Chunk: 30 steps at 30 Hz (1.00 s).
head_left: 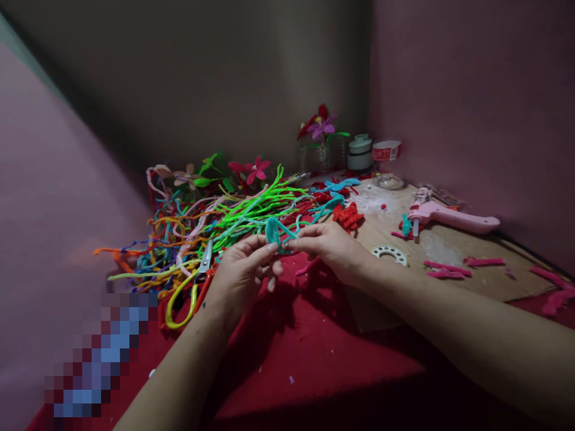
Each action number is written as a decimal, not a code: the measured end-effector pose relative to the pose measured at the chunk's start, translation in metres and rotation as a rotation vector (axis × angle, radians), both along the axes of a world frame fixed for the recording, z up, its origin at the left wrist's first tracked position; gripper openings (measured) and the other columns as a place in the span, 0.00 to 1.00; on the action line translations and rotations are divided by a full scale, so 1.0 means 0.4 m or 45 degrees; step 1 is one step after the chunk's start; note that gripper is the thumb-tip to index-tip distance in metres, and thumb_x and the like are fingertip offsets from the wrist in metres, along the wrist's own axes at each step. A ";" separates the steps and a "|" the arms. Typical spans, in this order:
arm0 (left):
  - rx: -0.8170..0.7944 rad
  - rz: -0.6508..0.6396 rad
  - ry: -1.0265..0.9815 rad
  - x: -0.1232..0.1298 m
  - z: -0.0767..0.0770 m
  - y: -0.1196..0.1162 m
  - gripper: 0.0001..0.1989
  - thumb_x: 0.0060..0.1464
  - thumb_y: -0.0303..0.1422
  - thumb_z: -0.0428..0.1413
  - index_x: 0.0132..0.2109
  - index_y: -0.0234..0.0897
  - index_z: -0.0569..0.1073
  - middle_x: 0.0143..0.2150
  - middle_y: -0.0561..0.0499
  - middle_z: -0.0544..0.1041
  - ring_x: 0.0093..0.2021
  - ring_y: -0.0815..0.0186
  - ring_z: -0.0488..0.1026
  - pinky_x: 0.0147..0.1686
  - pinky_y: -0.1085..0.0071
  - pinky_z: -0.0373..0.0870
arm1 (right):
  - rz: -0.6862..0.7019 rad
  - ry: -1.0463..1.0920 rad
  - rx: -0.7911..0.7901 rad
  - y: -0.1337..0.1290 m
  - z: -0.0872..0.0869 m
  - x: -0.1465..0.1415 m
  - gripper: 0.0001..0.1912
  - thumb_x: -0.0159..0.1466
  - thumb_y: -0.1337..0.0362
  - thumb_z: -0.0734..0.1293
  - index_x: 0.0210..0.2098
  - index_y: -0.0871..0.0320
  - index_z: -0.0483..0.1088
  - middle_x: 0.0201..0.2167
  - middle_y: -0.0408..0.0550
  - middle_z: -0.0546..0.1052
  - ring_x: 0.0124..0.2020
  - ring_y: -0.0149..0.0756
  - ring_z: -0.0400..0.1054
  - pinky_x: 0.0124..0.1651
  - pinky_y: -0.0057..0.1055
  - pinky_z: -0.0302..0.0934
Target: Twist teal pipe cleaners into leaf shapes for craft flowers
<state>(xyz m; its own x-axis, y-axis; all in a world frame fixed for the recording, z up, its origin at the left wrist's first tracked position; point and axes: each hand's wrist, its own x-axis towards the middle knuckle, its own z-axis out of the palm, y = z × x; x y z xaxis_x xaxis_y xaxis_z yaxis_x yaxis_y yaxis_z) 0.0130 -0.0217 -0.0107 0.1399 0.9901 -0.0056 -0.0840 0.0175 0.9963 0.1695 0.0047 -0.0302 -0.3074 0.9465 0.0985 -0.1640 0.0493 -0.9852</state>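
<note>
Both hands meet over the front of the red-covered table, working on one teal pipe cleaner (272, 231) bent into a loop like a petal. My left hand (245, 263) pinches the base of the loop between thumb and fingers. From the right, my right hand (330, 248) pinches the same pipe cleaner close to the left fingertips; a straight teal length slants down into its fingers. Where exactly the ends run is hidden by the fingers. Just left of my left hand lie scissors (194, 290) with yellow and orange handles. A pink pipe cleaner piece (308, 267) lies beneath my right hand.
A heap of colourful pipe cleaners (251, 209) spreads behind and left of the hands. On the cardboard (489, 284) at right are a pink glue gun (458, 216), a white ring with holes (390, 255) and red pieces (348, 217). Finished-looking flowers (321, 127) and a lidded jar (360, 152) stand behind.
</note>
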 end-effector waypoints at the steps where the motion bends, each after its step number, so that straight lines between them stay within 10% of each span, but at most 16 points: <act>1: 0.032 -0.002 0.021 -0.006 0.004 0.000 0.07 0.45 0.30 0.58 0.31 0.34 0.68 0.23 0.54 0.71 0.17 0.73 0.66 0.11 0.79 0.61 | 0.041 -0.095 0.067 -0.001 0.003 0.002 0.07 0.50 0.66 0.67 0.18 0.63 0.69 0.15 0.38 0.64 0.19 0.22 0.53 0.24 0.25 0.48; 6: 0.136 -0.024 0.214 -0.026 0.020 -0.002 0.06 0.48 0.32 0.57 0.30 0.34 0.68 0.20 0.55 0.71 0.17 0.75 0.64 0.16 0.79 0.60 | 0.241 -0.290 0.124 -0.010 0.014 0.006 0.12 0.53 0.64 0.66 0.16 0.62 0.66 0.11 0.37 0.61 0.15 0.22 0.51 0.20 0.25 0.46; 14: 0.243 0.103 0.425 -0.044 0.007 0.010 0.06 0.45 0.32 0.59 0.28 0.33 0.70 0.22 0.57 0.69 0.22 0.77 0.62 0.23 0.79 0.57 | 0.428 0.273 -0.183 -0.006 0.002 0.001 0.07 0.49 0.69 0.69 0.25 0.62 0.65 0.20 0.41 0.69 0.17 0.27 0.65 0.19 0.26 0.62; 30: 0.262 0.103 0.448 0.011 0.017 -0.019 0.05 0.44 0.29 0.58 0.25 0.33 0.71 0.21 0.54 0.72 0.21 0.74 0.64 0.24 0.76 0.58 | 0.052 0.596 -0.139 -0.010 0.003 -0.013 0.11 0.46 0.66 0.72 0.23 0.61 0.64 0.18 0.40 0.71 0.18 0.27 0.67 0.20 0.24 0.63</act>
<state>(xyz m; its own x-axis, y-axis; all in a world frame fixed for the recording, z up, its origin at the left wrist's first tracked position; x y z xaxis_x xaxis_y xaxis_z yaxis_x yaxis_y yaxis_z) 0.0175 -0.0292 -0.0037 0.0863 0.9833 0.1603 0.2695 -0.1779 0.9464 0.1642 0.0005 -0.0288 -0.2911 0.9470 0.1357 -0.5905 -0.0663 -0.8043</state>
